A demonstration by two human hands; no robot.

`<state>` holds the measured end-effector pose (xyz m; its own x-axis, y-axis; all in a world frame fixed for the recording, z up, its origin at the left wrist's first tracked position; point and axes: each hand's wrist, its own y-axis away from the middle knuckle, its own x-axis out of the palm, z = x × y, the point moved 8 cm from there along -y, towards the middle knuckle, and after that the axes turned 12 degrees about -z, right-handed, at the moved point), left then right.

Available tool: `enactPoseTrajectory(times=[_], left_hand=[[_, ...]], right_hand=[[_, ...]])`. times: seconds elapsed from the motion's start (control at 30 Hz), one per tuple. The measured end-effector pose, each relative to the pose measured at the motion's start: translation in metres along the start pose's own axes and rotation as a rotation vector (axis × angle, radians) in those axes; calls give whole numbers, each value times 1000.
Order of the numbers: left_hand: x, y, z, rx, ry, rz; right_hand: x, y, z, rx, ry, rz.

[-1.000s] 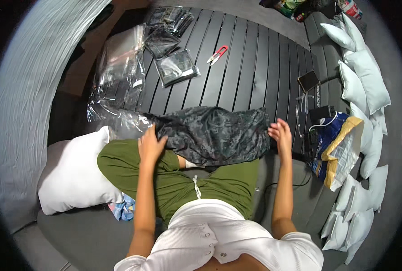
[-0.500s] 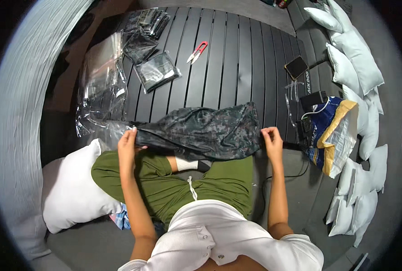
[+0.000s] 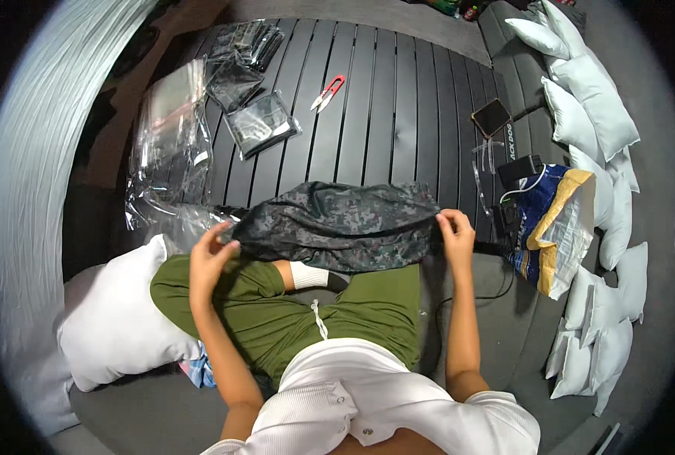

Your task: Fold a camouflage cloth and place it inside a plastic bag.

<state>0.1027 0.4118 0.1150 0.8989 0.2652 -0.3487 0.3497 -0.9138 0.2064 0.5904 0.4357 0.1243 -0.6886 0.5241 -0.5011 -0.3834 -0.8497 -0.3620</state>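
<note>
A dark camouflage-patterned cloth piece (image 3: 345, 227) lies stretched crosswise over the near edge of the slatted table and my lap. Its upper side is rumpled, and what kind of item it is does not show clearly. At its right end, my right hand (image 3: 457, 233) pinches the edge between thumb and fingers. By the left end is my left hand (image 3: 210, 262), its thumb and forefinger apart at the cloth's edge. Clear plastic bags (image 3: 174, 133) lie beyond my left hand.
Red-handled thread snips (image 3: 327, 93), a flat packed item in a clear bag (image 3: 261, 123) and a phone (image 3: 491, 117) lie on the black slatted table (image 3: 368, 144). At right stand a blue and tan sack (image 3: 546, 227) and several white cushions (image 3: 599, 98). Another white cushion (image 3: 129, 318) sits at left.
My left hand has loosened from a pinch, its fingers now spread. The cloth's left end has drawn in and spread wider. My right hand keeps its pinch nearly in place.
</note>
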Motion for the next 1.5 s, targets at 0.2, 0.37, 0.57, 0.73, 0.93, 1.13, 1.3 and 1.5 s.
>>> enactPoseTrajectory(times=[0.2, 0.37, 0.57, 0.73, 0.93, 1.13, 1.3, 1.5], left_hand=[[-30, -21, -18, -115, 615, -168], [30, -44, 49, -357, 758, 35], [45, -17, 43, -313, 576, 60], [25, -16, 38, -358, 475, -61], [-6, 3, -3, -384, 673, -137], [24, -22, -21, -290, 744, 49], [46, -59, 45, -435, 772, -192], [34, -60, 49, -372, 830, -109]], right_hand=[[11, -27, -19, 845, -905, -2], [66, -8, -97, 1012, -906, 393], [39, 5, -50, 695, -701, 240], [28, 2, -75, 615, -623, 183], [0, -39, -94, 645, -908, -132], [54, -97, -109, 684, -910, 86], [99, -91, -124, 626, -739, 61], [103, -84, -110, 591, -685, 108]])
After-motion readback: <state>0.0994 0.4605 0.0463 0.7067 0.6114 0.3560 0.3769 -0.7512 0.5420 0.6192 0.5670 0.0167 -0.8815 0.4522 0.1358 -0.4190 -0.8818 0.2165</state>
